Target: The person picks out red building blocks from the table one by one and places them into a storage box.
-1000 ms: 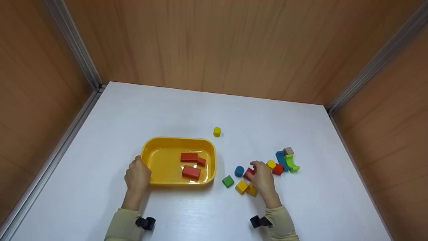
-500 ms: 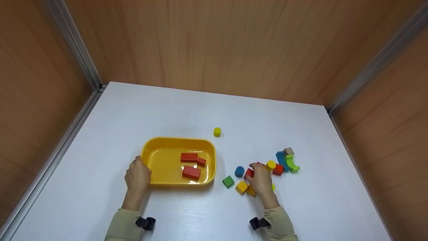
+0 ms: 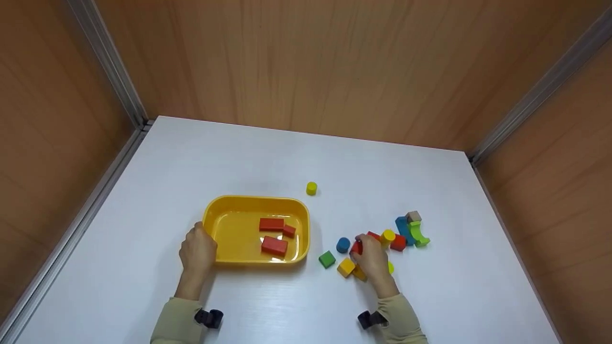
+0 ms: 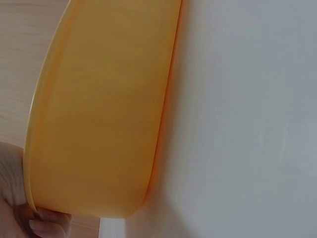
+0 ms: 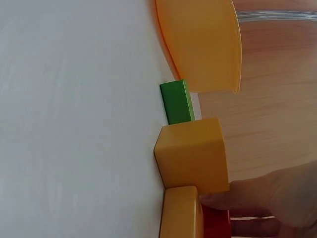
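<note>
On the left, my left hand (image 3: 198, 248) grips the end of a yellow tray (image 3: 239, 262); in the left wrist view its fingers (image 4: 47, 228) curl round the rim. Three red blocks lie inside the tray, including a large one (image 3: 274, 246). To the right, my right hand (image 3: 373, 260) pinches a red block (image 3: 356, 247) among the loose blocks. The right wrist view has part of that red block (image 5: 216, 224) between thumb and fingers, behind two orange-yellow blocks, the nearer one (image 5: 179, 213) partly cut off. My palm hides some of the pile.
Near the right hand are a blue cylinder (image 3: 343, 245), a green block (image 3: 327, 259) and a yellow cylinder (image 3: 387, 237). A blue piece (image 3: 404, 230), a green arch (image 3: 419, 234) and another red block (image 3: 398, 242) lie farther right. One yellow cylinder (image 3: 311, 188) stands behind the tray.
My right hand has shifted slightly left and its fingers have closed on the red block. Another red block and a yellow-green piece have come into sight beside it. The left hand and tray stay put.
</note>
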{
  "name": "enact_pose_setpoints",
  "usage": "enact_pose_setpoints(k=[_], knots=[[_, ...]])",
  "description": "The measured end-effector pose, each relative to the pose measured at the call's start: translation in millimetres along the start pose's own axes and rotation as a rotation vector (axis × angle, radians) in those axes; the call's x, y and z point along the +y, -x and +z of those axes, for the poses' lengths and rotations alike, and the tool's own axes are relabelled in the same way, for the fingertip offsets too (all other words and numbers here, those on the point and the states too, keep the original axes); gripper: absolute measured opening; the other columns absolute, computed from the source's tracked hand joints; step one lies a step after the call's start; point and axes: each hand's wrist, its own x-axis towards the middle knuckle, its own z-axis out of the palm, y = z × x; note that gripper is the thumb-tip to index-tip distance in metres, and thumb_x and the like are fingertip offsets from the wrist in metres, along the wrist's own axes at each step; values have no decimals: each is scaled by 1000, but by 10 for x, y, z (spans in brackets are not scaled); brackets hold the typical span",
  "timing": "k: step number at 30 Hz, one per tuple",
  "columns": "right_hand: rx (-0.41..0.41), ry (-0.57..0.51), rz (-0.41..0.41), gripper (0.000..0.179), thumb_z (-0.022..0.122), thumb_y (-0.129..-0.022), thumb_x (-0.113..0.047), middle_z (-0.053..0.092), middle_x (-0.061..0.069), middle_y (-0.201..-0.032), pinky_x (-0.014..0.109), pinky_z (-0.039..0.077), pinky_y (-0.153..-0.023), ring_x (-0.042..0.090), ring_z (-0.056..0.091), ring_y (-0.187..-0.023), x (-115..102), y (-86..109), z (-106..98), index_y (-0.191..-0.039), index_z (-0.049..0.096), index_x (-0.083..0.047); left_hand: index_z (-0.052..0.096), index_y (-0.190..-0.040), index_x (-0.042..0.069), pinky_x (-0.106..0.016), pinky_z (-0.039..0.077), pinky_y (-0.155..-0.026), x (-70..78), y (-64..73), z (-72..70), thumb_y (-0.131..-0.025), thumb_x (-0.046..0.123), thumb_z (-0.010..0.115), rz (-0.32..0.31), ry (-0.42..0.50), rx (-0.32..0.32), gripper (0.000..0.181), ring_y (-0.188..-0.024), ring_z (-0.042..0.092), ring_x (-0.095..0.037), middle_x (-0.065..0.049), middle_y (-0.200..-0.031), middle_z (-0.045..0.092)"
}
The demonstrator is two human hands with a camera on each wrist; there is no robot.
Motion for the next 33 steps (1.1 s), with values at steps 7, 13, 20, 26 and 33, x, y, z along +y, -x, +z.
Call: enact_pose_setpoints(k=[7, 13, 20, 26, 33], knots=[[16, 24, -25, 41, 68, -75, -3, 56, 11, -108, 42, 42, -86, 27, 49, -100, 14, 9, -18, -114, 56, -2, 46, -105, -18, -42, 45, -45, 6, 12, -19, -79, -9, 45, 10, 5, 3, 28, -59, 57, -33, -28, -79, 55], [12, 22, -18, 43, 69, -74, -5, 55, 11, -110, 42, 41, -87, 28, 47, -103, -15, 32, -58, -115, 56, -3, 44, -109, -19, -43, 46, -48, 8, 13, -19, -80, -8, 45, 0, -3, -6, 31, -61, 57, -34, -29, -82, 55], [38, 28, -59, 42, 69, -74, -6, 56, 13, -111, 43, 40, -88, 29, 48, -102, -72, 103, -152, -114, 57, -2, 44, -111, -18, -44, 48, -54, 5, 2, -8, -81, -6, 47, -10, -4, -11, 32, -65, 58, -35, -28, -84, 55], [78, 21, -138, 40, 70, -74, -6, 57, 13, -108, 41, 41, -87, 29, 51, -101, -185, 196, -227, -112, 59, -1, 44, -111, -17, -44, 48, -55, 12, -5, -19, -82, -6, 47, -21, 0, -22, 31, -67, 58, -34, -28, -86, 55], [105, 9, -216, 40, 71, -72, -6, 59, 12, -105, 38, 43, -84, 27, 53, -98, -321, 294, -235, -110, 60, 0, 46, -108, -18, -42, 48, -51, 9, 1, -7, -81, -8, 47, -9, 1, -5, 29, -64, 59, -36, -29, -84, 56]])
